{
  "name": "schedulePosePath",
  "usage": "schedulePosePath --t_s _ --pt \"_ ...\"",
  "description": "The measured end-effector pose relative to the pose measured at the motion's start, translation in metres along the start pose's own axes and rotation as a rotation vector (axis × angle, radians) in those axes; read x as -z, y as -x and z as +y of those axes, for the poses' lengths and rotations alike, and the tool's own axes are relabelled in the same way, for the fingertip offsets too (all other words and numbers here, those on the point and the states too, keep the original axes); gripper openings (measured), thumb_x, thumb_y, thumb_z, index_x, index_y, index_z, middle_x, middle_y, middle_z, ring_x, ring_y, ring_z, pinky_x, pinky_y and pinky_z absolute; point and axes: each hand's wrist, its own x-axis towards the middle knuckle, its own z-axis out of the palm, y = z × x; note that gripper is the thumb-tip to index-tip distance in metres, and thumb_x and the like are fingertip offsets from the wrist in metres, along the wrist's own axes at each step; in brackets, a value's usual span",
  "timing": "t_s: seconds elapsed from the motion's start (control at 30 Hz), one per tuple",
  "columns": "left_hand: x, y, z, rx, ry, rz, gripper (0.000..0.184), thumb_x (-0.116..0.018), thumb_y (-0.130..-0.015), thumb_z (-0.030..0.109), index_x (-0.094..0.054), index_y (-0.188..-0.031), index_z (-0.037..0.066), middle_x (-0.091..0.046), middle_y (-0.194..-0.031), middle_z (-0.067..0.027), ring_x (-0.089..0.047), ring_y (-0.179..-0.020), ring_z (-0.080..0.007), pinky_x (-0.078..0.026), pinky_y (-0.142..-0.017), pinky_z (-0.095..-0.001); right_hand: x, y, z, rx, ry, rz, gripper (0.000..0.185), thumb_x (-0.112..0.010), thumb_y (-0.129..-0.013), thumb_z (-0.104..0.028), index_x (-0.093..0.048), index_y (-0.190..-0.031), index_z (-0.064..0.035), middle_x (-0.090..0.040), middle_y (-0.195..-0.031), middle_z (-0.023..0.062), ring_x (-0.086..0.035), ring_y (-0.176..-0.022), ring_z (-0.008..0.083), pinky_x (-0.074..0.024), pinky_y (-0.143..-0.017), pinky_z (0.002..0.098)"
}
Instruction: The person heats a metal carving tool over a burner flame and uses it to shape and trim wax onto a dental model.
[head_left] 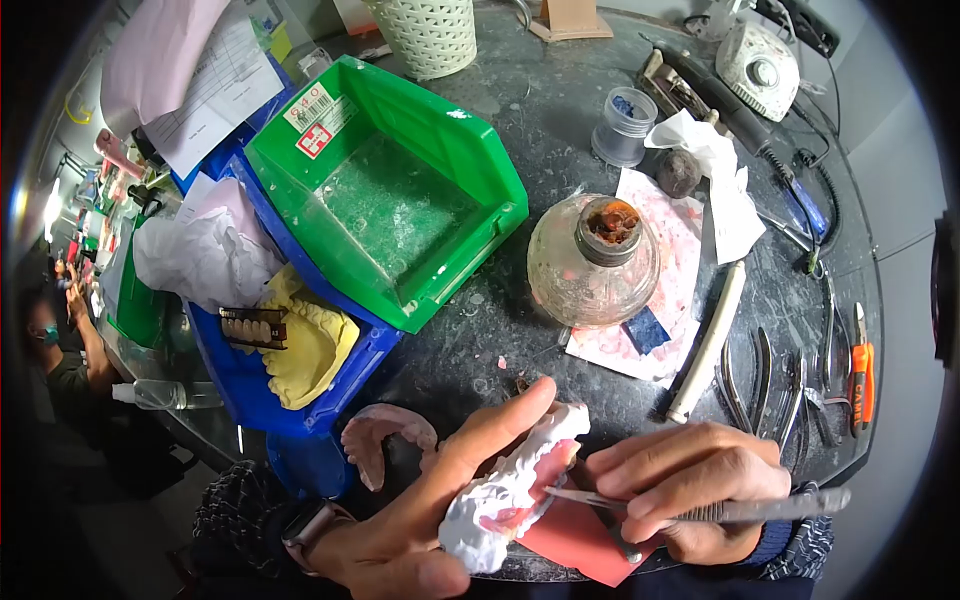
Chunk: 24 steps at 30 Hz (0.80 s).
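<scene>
My left hand (pixel 395 525) grips a white plaster dental model (pixel 472 528) with pink wax (pixel 552 465) along its ridge. In my right hand (pixel 700 480) is a slim metal wax carver (pixel 735 508), held like a pen, its pointed tip touching or very near the pink wax. A second metal shaft (pixel 628 548) shows below the right fingers; I cannot tell what it belongs to. Under the hands lies a red-pink wax sheet (pixel 575 540). A pink horseshoe-shaped piece (pixel 378 440) rests on the bench just left of my left hand.
A green bin (pixel 420 310) overlaps a blue bin (pixel 235 385) holding a yellow dental model (pixel 315 360). A glass spirit lamp (pixel 590 265) stands on stained paper. Pliers (pixel 861 375) and other tools lie at the right. Another person (pixel 80 350) is at the far left.
</scene>
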Motion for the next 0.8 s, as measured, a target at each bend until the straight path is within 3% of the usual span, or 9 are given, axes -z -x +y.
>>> schedulePosePath --t_s 0.03,0.13,0.17,0.3,0.4,0.63,0.73,0.8 --pt "0.001 -0.001 0.002 -0.011 -0.036 -0.035 0.101 -0.055 -0.071 0.057 -0.002 -0.133 -0.004 -0.025 -0.127 -0.0318 -0.041 -0.111 -0.0322 -0.032 -0.094 -0.0427 -0.001 0.005 0.003 0.025 -0.093 0.032 0.015 -0.061 -0.076 -0.008 -0.056 -0.084 0.0035 -0.060 -0.084 0.0223 -0.061 -0.082 0.0354 -0.0525 -0.069 0.0409" --pt "0.001 0.000 0.000 -0.125 -0.070 -0.148 0.095 -0.053 -0.077 0.051 0.003 -0.134 -0.001 -0.013 -0.135 -0.0199 -0.028 -0.121 -0.0264 -0.029 -0.096 -0.0410 -0.006 0.010 -0.001 0.104 0.005 0.065 0.009 -0.060 -0.074 0.001 -0.058 -0.083 0.0012 -0.059 -0.083 0.0222 -0.060 -0.084 0.0367 -0.0527 -0.068 0.0411" --pt "0.001 -0.001 -0.002 -0.146 -0.074 -0.154 0.098 -0.054 -0.074 0.053 0.002 -0.134 0.000 -0.014 -0.135 -0.0191 -0.030 -0.120 -0.0270 -0.030 -0.095 -0.0417 0.000 0.008 -0.020 -0.051 -0.024 0.027 0.016 -0.059 -0.071 0.008 -0.059 -0.084 -0.0011 -0.059 -0.085 0.0215 -0.059 -0.085 0.0370 -0.0529 -0.067 0.0421" --pt "0.002 -0.001 -0.004 -0.159 -0.045 -0.169 0.105 -0.060 -0.067 0.056 -0.001 -0.134 0.000 -0.015 -0.132 -0.0174 -0.031 -0.119 -0.0284 -0.031 -0.095 -0.0439 0.000 0.007 -0.007 0.125 -0.035 0.039 0.013 -0.061 -0.069 0.009 -0.059 -0.079 0.0009 -0.060 -0.086 0.0183 -0.061 -0.082 0.0330 -0.0539 -0.069 0.0363" --pt "0.006 -0.002 -0.003 -0.187 -0.045 -0.212 0.106 -0.062 -0.065 0.056 -0.003 -0.133 -0.001 -0.015 -0.131 -0.0175 -0.030 -0.120 -0.0294 -0.031 -0.095 -0.0453 -0.001 0.006 -0.008 0.061 0.057 0.049 0.009 -0.063 -0.069 0.007 -0.059 -0.074 -0.0003 -0.060 -0.084 0.0164 -0.062 -0.077 0.0308 -0.0548 -0.068 0.0338" --pt "0.006 -0.004 -0.004 -0.240 -0.087 -0.185 0.102 -0.060 -0.067 0.056 -0.007 -0.132 -0.002 -0.018 -0.129 -0.0185 -0.029 -0.121 -0.0315 -0.033 -0.094 -0.0465 -0.004 0.006 -0.003 0.037 0.022 0.031 0.009 -0.064 -0.070 0.002 -0.057 -0.075 -0.0016 -0.061 -0.072 0.0161 -0.063 -0.073 0.0318 -0.0545 -0.067 0.0383" --pt "-0.003 -0.001 -0.003 -0.211 -0.057 -0.047 0.094 -0.059 -0.070 0.052 -0.014 -0.129 -0.005 -0.024 -0.125 -0.0228 -0.037 -0.115 -0.0328 -0.037 -0.090 -0.0451 -0.004 0.009 -0.005 -0.047 -0.062 0.066 0.007 -0.063 -0.072 0.001 -0.057 -0.076 -0.0013 -0.061 -0.073 0.0168 -0.062 -0.074 0.0332 -0.0530 -0.070 0.0409" --pt "-0.005 0.002 -0.005 -0.221 -0.133 0.004 0.100 -0.058 -0.068 0.056 -0.012 -0.128 -0.009 -0.026 -0.122 -0.0283 -0.042 -0.108 -0.0340 -0.040 -0.088 -0.0435 -0.003 0.010 -0.006 -0.075 -0.064 0.054 0.007 -0.063 -0.072 0.001 -0.057 -0.076 -0.0016 -0.061 -0.073 0.0170 -0.062 -0.075 0.0334 -0.0526 -0.071 0.0416"
